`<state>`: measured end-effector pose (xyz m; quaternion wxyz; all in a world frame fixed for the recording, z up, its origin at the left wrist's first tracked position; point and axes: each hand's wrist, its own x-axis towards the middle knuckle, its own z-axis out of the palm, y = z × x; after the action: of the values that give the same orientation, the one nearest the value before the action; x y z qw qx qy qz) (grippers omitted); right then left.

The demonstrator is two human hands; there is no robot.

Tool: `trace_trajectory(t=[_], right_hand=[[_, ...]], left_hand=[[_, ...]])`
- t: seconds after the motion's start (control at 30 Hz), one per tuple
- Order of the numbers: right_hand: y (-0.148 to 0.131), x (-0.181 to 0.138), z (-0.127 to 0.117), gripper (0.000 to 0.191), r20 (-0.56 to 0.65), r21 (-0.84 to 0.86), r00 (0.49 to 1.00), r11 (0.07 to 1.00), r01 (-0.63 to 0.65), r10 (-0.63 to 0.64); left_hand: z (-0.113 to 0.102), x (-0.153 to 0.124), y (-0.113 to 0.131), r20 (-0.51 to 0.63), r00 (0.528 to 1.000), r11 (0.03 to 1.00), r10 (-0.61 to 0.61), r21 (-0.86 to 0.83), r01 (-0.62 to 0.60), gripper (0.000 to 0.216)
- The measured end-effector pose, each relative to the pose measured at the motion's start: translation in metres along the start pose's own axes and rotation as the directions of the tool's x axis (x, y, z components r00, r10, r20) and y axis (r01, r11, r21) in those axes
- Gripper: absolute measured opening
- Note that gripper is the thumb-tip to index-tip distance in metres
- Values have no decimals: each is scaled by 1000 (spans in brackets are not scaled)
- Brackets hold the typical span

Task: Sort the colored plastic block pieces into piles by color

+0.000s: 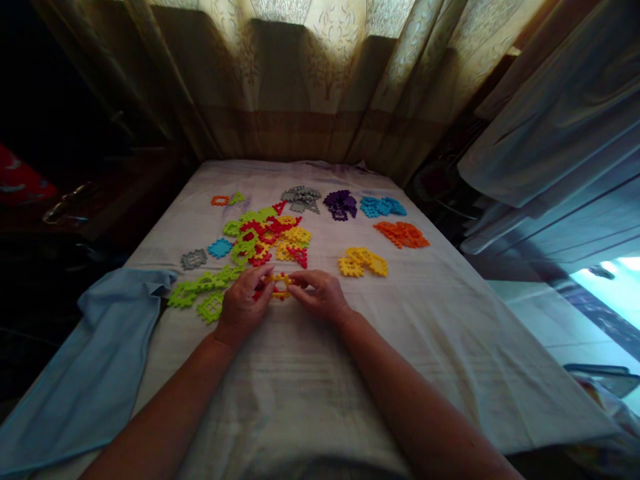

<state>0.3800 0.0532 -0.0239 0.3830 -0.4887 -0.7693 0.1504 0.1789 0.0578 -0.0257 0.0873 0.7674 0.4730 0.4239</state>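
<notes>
the left hand (245, 300) and right hand (319, 293) gripped a yellow piece (281, 295) between fingertips, one at each side. it was just on the near side of the mixed heap (267, 233), right of the green pieces (210, 305). its opening faced up toward the person; fingers covered its ends, so its long axis could not be told.

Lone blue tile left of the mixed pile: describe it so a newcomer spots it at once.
On the pale tablecloth, find the mixed red, yellow and lime-green pile beyond the left hand. Just left of it lies the blue tile, then a grey tile. It is the only blue tile there; the blue heap lies at right rear.
</notes>
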Motion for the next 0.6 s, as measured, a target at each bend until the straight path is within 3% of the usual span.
trace_trajectory(t=[0.13, 0.27, 0.4, 0.47, 0.6], right_hand=[[-2, 2, 0, 17, 22, 86, 996, 993, -84, 82], [21, 7, -23, 23, -116, 84, 974, 979, -184, 193], [65, 4, -66, 35, -338, 19, 853, 909, -416, 397], [86, -2, -83, 37, -429, -17, 789, 870, -494, 440], [112, -13, -97, 37, -460, -7, 713, 801, -598, 529]], left_hand=[[1, 0, 1, 19, 999, 999, 26, -25, -25, 32], [0, 0, -1, 45, 998, 999, 50, -22, -49, 32], [-1, 0, -5, 57, 998, 999, 35, -5, -35, 31], [-1, -1, -7, 61, 997, 999, 37, -4, -37, 31], [-2, 0, -10, 60, 997, 998, 48, 27, -50, 30]])
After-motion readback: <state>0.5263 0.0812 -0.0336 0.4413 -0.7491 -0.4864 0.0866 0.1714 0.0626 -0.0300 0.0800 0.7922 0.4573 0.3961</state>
